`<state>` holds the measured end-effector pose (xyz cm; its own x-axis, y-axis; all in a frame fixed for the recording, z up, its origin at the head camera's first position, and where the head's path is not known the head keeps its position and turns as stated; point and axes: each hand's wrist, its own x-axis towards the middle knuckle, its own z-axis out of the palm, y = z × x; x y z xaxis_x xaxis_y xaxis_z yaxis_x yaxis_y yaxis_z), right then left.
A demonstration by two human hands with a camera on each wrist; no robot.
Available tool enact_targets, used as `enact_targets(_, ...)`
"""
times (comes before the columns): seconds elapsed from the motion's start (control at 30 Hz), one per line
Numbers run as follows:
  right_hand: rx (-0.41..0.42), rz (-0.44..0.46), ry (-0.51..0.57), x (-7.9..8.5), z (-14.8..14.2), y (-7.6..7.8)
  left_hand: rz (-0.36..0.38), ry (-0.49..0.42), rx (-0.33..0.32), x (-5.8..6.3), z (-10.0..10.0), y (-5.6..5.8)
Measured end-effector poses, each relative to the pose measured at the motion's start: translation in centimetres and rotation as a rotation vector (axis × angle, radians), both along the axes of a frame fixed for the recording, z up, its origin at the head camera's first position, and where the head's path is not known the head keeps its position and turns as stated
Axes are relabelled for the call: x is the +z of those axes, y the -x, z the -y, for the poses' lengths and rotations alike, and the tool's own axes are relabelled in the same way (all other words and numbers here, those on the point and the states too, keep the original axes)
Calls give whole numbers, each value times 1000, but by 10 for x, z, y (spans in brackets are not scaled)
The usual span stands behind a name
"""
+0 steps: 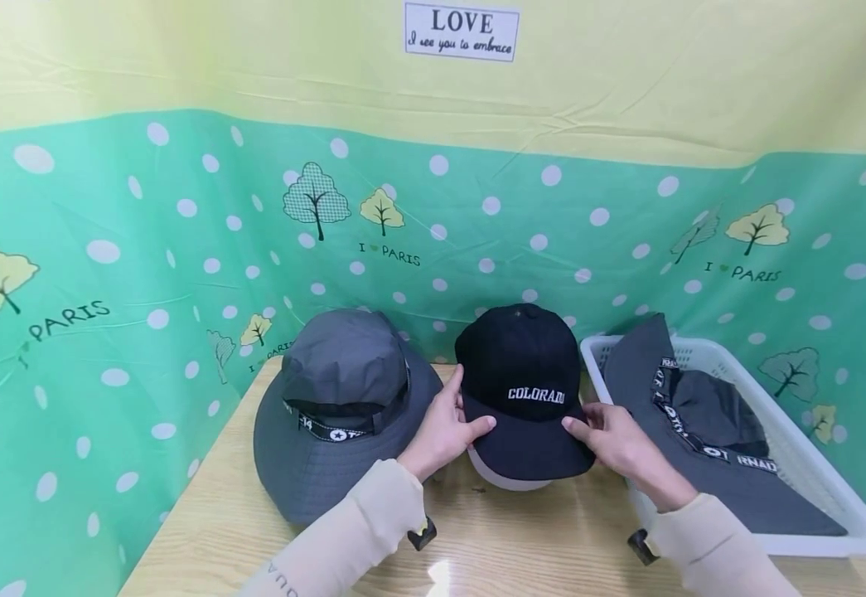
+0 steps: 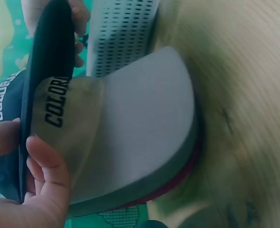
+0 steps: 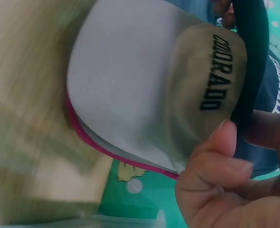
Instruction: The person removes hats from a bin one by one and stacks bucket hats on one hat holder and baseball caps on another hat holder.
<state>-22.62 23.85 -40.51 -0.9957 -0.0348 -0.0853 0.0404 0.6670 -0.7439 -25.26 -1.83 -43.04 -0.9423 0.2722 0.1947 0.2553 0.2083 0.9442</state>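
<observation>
Both hands hold a black baseball cap [image 1: 525, 365] with white COLORADO lettering by the two sides of its brim. My left hand [image 1: 443, 427] pinches the brim's left side, thumb on top and fingers beneath. On the other side my right hand [image 1: 615, 439] pinches it the same way. Below the black cap, a light cap [image 2: 144, 118] with dark COLORADO lettering shows in both wrist views, on top of other caps. One of those lower caps has a magenta brim edge [image 3: 111, 154]. In the head view only the light brim's front peeks out under the black one.
A grey bucket hat [image 1: 343, 365] stands left of the caps on the wooden table [image 1: 492, 547]. Right of them, a white plastic basket [image 1: 850, 514] holds another grey wide-brimmed hat [image 1: 723, 414]. Behind hangs a green and yellow printed cloth [image 1: 477, 207].
</observation>
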Motion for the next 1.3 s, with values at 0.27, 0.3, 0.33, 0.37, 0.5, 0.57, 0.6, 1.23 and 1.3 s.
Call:
enact_targets(0.27, -36, -196, -127, -22, 5, -2, -97, 129, 67, -13, -1, -4)
enact_targets(0.3, -42, -227, -123, -26, 5, -2, -106, 136, 71, -16, -2, -4)
enact_targets(0.33, -42, -262, -117, -29, 6, -3, -119, 151, 79, -18, -2, -3)
enact_targets(0.37, -44, -300, -119, -32, 7, -3, -130, 161, 84, -21, -3, -3)
enact_targets(0.5, -43, -410, -133, -43, 11, -4, -152, 190, 124, -31, -4, -1)
enact_targets(0.57, -55, -415, -143, -46, 12, -5, -154, 193, 140, -33, -5, -1)
enact_targets(0.6, -62, -406, -137, -47, 13, -6, -158, 195, 149, -33, -6, -1)
enact_targets(1.23, -145, -347, -97, -61, 22, -15, -202, 258, 246, -34, -2, -4)
enact_targets(1.3, -150, -340, -108, -59, 22, -19, -222, 280, 284, -30, -2, -7)
